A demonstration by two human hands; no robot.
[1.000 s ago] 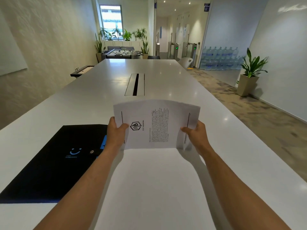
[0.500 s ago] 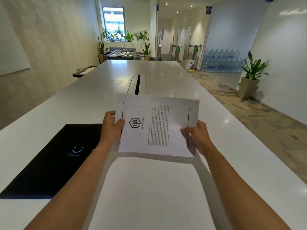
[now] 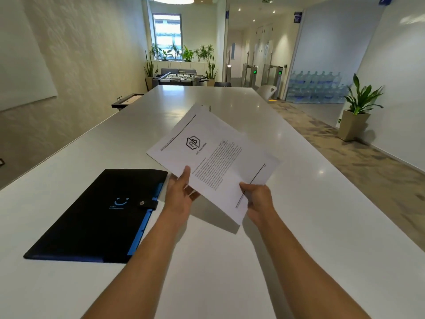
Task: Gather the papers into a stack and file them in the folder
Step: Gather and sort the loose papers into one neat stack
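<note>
your left hand (image 3: 181, 192) and right hand (image 3: 257, 199) pinch the paper stack (image 3: 213, 160) aloft; the black folder (image 3: 96, 217) looks snapped shut, so sheets could fan apart when you free a hand.

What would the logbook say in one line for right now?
phase: filing not begun | white printed paper stack: held above white table | left hand: gripping | right hand: gripping | black snap-button folder: closed, flat

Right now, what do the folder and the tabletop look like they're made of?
Black folder: matte, fabric-like or textured plastic cover, no glare; metal-looking snap button on its strap; blue tabbed edge. White table: smooth, glossy hard surface, laminate or solid-surface, judging by ceiling-light reflections.
</note>
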